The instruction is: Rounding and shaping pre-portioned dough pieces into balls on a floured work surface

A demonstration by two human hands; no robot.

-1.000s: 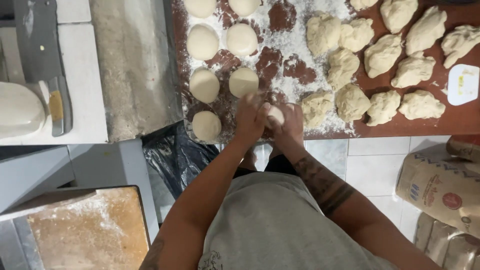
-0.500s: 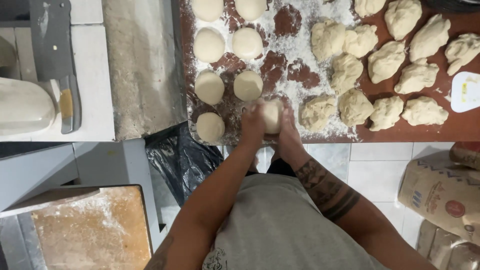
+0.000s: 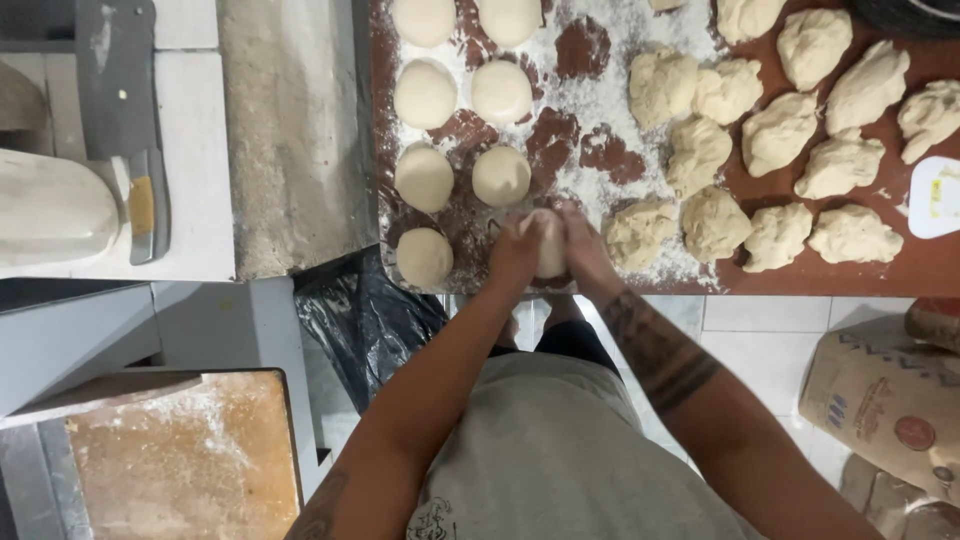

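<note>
Head view: a pale, floury lump of dough (image 3: 547, 243) is cupped between the left hand (image 3: 515, 256) and right hand (image 3: 587, 252), both pressed tight around it at the near edge of the floured reddish-brown board (image 3: 900, 270). Compared with a moment back, it's been pulled in closer and looks rounder, so the shaping seems nearly done. Smooth round balls (image 3: 424, 257) sit just left, rough lumps (image 3: 715, 222) right.
</note>
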